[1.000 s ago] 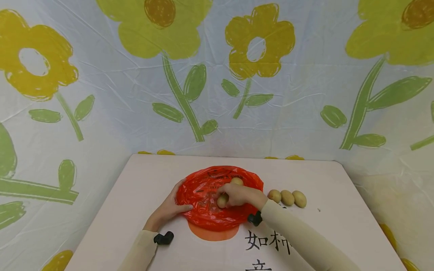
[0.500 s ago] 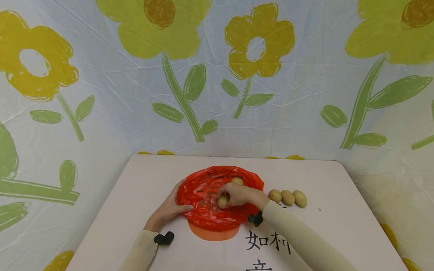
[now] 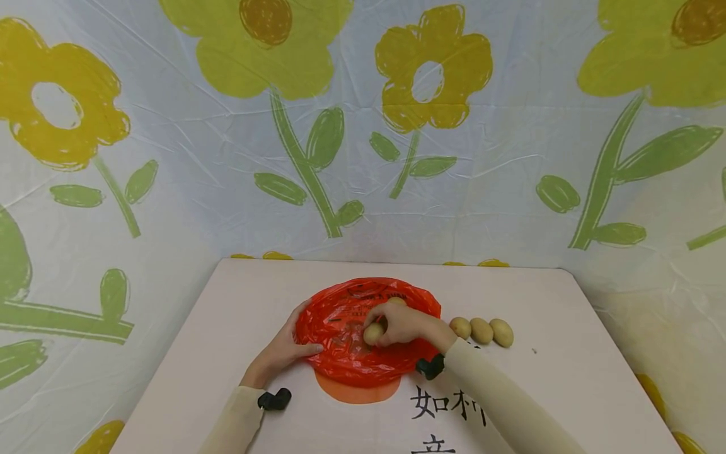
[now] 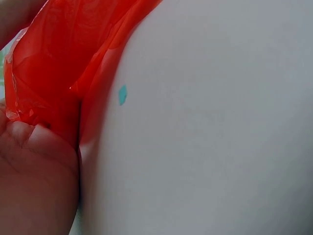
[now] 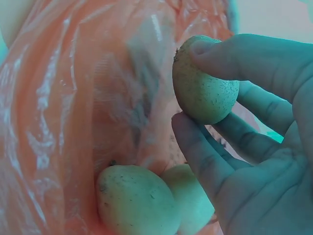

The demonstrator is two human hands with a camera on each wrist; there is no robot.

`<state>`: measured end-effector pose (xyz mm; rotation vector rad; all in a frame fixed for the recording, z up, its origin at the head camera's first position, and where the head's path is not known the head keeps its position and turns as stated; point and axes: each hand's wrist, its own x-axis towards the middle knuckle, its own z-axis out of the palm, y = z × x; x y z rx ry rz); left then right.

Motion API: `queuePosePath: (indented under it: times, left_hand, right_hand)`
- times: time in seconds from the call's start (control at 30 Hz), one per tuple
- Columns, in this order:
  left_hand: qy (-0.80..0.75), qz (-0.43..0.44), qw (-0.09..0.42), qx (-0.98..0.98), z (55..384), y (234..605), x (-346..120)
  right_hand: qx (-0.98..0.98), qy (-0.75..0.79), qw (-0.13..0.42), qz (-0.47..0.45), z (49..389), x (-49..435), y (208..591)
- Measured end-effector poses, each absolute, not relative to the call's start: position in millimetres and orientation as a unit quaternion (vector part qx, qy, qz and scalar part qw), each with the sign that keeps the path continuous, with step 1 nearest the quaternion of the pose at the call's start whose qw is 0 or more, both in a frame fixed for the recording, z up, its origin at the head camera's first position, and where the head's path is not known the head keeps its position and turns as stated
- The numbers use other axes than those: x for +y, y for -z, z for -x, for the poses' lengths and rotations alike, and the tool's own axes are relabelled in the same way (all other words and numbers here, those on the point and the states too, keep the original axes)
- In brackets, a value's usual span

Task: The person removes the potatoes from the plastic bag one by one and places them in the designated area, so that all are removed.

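A red plastic bag (image 3: 340,302) lies spread wide on the table, its mouth facing up. My left hand (image 3: 283,347) holds the bag's left side, thumb over the rim and fingers along the outside; in the left wrist view the palm (image 4: 36,171) lies against the red plastic. Over the bag's inside, my right hand (image 3: 399,325) pinches a potato (image 3: 373,334) between thumb and fingertips. The right wrist view shows this potato (image 5: 200,88) up close, with two more potatoes (image 5: 139,200) lower down against the bag. In the head view the hand partly hides one potato (image 3: 397,301).
Three potatoes (image 3: 481,331) sit in a row on the table right of the bag. The pale table (image 3: 544,391) bears black printed characters (image 3: 429,403) and an orange disc (image 3: 357,394) showing under the bag's front. A flowered cloth (image 3: 488,214) hangs behind and at both sides.
My right hand has shifted slightly up and to the right with the potato, covering more of the potato behind it. The left hand and the bag stay in place.
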<state>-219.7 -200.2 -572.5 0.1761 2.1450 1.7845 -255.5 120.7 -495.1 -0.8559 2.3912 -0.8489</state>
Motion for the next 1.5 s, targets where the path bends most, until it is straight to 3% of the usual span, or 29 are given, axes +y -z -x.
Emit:
queuePosePath:
  times: [0.7, 1.13, 1.5]
  left_hand:
    - [-0.620, -0.066, 0.165, 0.764, 220, 572, -201]
    - [-0.623, -0.058, 0.168, 0.761, 219, 572, -199]
    - [-0.623, -0.068, 0.166, 0.761, 218, 574, -201]
  right_hand:
    - [0.828, 0.455, 0.163, 0.284, 227, 149, 479]
    - [0.850, 0.479, 0.072, 0.205, 180, 171, 486]
    - [0.859, 0.481, 0.042, 0.167, 155, 197, 494]
